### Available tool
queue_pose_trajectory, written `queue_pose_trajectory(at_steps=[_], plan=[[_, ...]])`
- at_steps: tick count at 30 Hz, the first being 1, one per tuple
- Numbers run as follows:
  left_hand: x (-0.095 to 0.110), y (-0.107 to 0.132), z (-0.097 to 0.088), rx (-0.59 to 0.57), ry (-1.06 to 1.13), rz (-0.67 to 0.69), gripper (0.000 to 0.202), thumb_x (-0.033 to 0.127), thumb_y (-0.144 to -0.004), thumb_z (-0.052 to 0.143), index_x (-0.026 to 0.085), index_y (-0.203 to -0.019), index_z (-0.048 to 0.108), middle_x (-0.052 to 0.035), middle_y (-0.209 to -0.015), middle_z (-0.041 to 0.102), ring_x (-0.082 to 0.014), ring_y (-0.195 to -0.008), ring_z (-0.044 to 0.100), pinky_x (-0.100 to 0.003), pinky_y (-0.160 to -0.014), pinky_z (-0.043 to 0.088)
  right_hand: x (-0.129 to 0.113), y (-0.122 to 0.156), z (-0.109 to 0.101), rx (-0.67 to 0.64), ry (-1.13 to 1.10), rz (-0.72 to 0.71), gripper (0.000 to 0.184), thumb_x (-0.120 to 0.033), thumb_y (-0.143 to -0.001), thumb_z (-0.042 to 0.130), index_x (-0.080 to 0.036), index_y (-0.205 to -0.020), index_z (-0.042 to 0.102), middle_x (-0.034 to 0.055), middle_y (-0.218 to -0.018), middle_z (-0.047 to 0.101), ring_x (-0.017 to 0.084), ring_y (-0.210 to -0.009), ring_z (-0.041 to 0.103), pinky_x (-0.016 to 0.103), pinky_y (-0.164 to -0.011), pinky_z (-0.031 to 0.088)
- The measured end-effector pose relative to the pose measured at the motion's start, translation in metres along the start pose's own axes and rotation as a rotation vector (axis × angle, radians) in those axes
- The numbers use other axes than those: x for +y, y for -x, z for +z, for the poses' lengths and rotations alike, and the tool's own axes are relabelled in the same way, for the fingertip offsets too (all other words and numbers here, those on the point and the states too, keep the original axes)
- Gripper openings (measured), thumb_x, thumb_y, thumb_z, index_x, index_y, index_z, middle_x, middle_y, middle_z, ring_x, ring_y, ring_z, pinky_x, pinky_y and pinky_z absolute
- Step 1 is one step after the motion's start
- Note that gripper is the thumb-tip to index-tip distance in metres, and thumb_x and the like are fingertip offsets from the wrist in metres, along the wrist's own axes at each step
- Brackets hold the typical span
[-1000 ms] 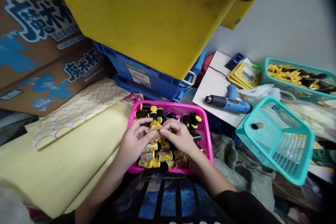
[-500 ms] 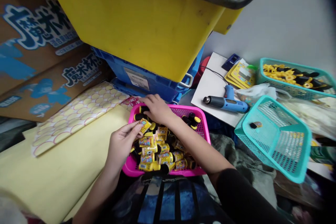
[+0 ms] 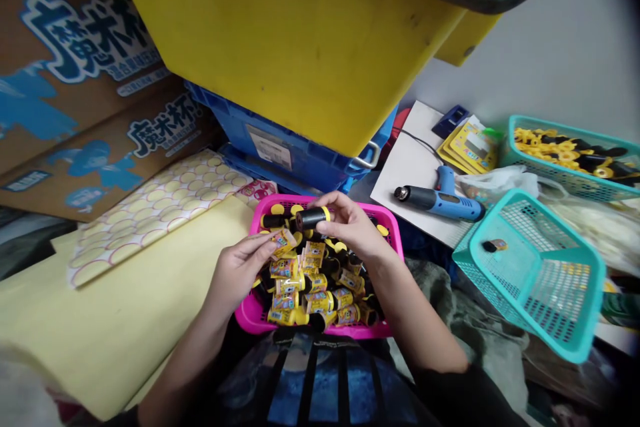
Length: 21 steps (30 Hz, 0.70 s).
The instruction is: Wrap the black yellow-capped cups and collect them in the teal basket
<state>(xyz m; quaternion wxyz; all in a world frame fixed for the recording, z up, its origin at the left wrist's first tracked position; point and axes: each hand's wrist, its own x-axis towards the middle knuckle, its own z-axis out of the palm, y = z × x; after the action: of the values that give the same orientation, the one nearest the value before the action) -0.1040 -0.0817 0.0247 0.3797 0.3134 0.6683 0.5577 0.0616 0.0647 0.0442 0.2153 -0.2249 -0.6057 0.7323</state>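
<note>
My left hand [image 3: 239,271] is shut on a small yellow labelled packet [image 3: 283,242], just above the pink plastic basket [image 3: 325,331]. My right hand [image 3: 351,227] pinches a black cylinder with a yellow end [image 3: 311,218] between fingers and thumb, close to the packet and apart from it. Below them, the basket holds a heap of labelled yellow-and-black cylinders [image 3: 305,287]. Loose yellow caps [image 3: 297,209] and black pieces lie at its far side. My forearms hide part of the basket's near sides.
A tilted teal mesh basket [image 3: 530,280] with one small piece inside stands to the right, beyond a blue hot air gun [image 3: 440,203]. Another teal basket [image 3: 565,177] holds yellow and black parts. A yellow crate [image 3: 280,33] overhangs a blue crate [image 3: 270,153]; cardboard and foam sheets lie left.
My right hand has moved from the basket's far left edge to above its middle and now holds a black cylinder. My left hand still holds the packet. The view has shifted slightly.
</note>
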Motion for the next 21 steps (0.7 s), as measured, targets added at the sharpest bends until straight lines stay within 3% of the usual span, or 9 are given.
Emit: queue_pose_trajectory(at_steps=[5, 10, 17, 21], plan=[[0.002, 0.001, 0.005, -0.022, -0.010, 0.040, 0.037, 0.050, -0.076, 0.070, 0.020, -0.097, 0.077, -0.0074, -0.103, 0.076, -0.0260, -0.097, 0.069, -0.039, -0.094, 0.053, -0.002, 0.005, 0.005, -0.008, 0.002, 0.014, 0.051, -0.038, -0.068, 0.076, -0.010, -0.102, 0.049, 0.0009, -0.088, 0.054, -0.001, -0.074, 0.054, 0.009, -0.067, 0.047], [0.005, 0.004, 0.005, -0.036, -0.026, 0.064, 0.038, 0.050, -0.079, 0.067, 0.019, -0.100, 0.076, -0.0079, -0.105, 0.075, -0.0252, -0.099, 0.069, -0.037, -0.094, 0.053, 0.004, 0.009, 0.000, -0.045, 0.062, 0.071, 0.052, -0.042, -0.069, 0.075, -0.007, -0.102, 0.056, 0.0033, -0.090, 0.058, 0.000, -0.074, 0.054, 0.008, -0.068, 0.045], [0.007, 0.003, 0.010, -0.040, -0.149, 0.150, 0.029, 0.042, -0.082, 0.065, 0.023, -0.100, 0.076, -0.0055, -0.106, 0.075, -0.0227, -0.105, 0.067, -0.037, -0.101, 0.048, 0.004, 0.015, 0.000, -0.012, 0.298, 0.035, 0.051, -0.044, -0.071, 0.074, -0.006, -0.103, 0.063, 0.0046, -0.090, 0.060, 0.000, -0.074, 0.053, 0.009, -0.069, 0.043], [0.010, 0.004, 0.014, -0.062, -0.033, 0.056, 0.038, 0.048, -0.080, 0.067, 0.021, -0.105, 0.074, -0.0071, -0.113, 0.073, -0.0221, -0.090, 0.071, -0.037, -0.087, 0.058, 0.005, 0.018, 0.006, 0.059, 0.384, -0.027, 0.049, -0.044, -0.068, 0.076, -0.009, -0.101, 0.066, 0.0042, -0.091, 0.060, 0.001, -0.076, 0.054, 0.010, -0.072, 0.044]])
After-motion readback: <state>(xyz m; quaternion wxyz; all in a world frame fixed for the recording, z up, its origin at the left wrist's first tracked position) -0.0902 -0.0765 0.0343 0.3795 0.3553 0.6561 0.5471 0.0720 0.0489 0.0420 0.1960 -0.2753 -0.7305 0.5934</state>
